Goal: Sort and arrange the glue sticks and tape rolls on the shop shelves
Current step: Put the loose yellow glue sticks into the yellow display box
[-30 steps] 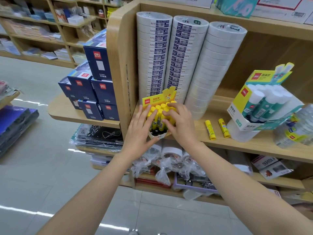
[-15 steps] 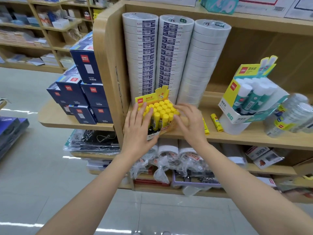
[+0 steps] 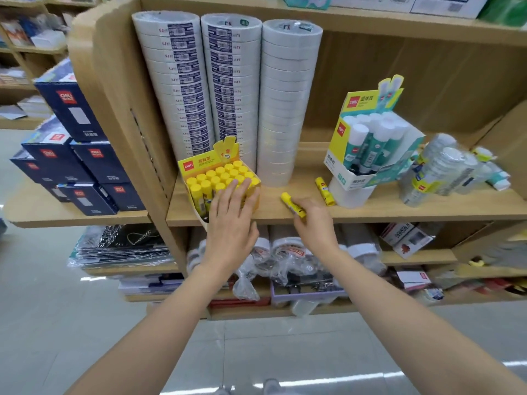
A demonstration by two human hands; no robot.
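gathering up the loose glue sticks

on the shelf [image 3: 370, 213], tall stacks of tape rolls [image 3: 233, 89] fill the back left corner, with the yellow box [image 3: 196, 166] of glue sticks at the front left edge. the left hand [image 3: 231, 223] rests flat-fingered on the box. the right hand [image 3: 315, 223] pinches a loose glue stick [image 3: 291, 204] at the front edge. it seems bound for a free slot in the box. a second stick [image 3: 324, 191] lies nearby.

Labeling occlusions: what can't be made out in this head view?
All head view:
1. Glue stick box: front-right sticks hidden under left hand.
2. Loose glue stick: near end hidden in right hand grip.
3. Clear wrapped packs, far right: motion-blurred, labels unreadable.
4. Top-shelf boxes: cut off by upper edge.
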